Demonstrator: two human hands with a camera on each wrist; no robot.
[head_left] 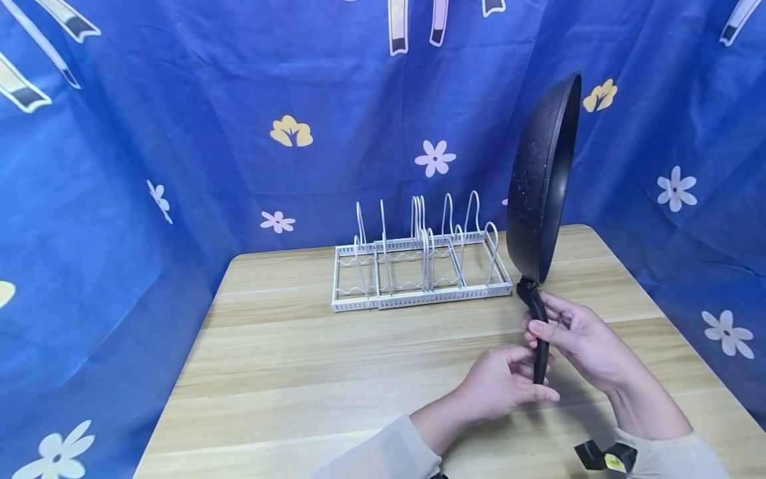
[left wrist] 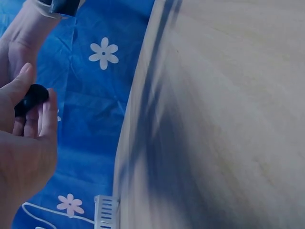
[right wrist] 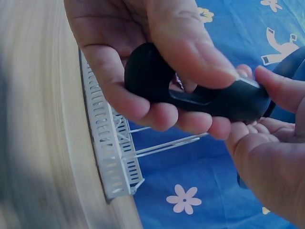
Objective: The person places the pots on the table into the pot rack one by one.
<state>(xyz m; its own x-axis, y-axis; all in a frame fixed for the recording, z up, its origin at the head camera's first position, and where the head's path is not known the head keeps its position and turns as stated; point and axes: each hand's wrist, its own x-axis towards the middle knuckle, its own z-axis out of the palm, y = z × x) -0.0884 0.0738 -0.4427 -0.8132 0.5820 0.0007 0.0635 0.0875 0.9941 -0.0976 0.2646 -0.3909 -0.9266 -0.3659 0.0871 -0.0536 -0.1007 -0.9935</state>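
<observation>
A black frying pan (head_left: pixel 541 179) is held up on edge at the right of the head view, its handle pointing down. My right hand (head_left: pixel 589 339) grips the handle just below the pan body, thumb against its near side. Lower down, my left hand (head_left: pixel 499 382) has its fingers and thumb about the end of the handle. The right wrist view shows the handle (right wrist: pixel 238 100) close up, a slot through its end, between my left hand (right wrist: pixel 176 43) and my right hand (right wrist: pixel 271 157). Only the round handle end (left wrist: pixel 35 95) shows in the left wrist view.
A white wire rack (head_left: pixel 419 299) with several upright loops stands at the back of the wooden table (head_left: pixel 299 372), left of the pan. A blue patterned cloth (head_left: pixel 197 133) hangs around the table's back and sides.
</observation>
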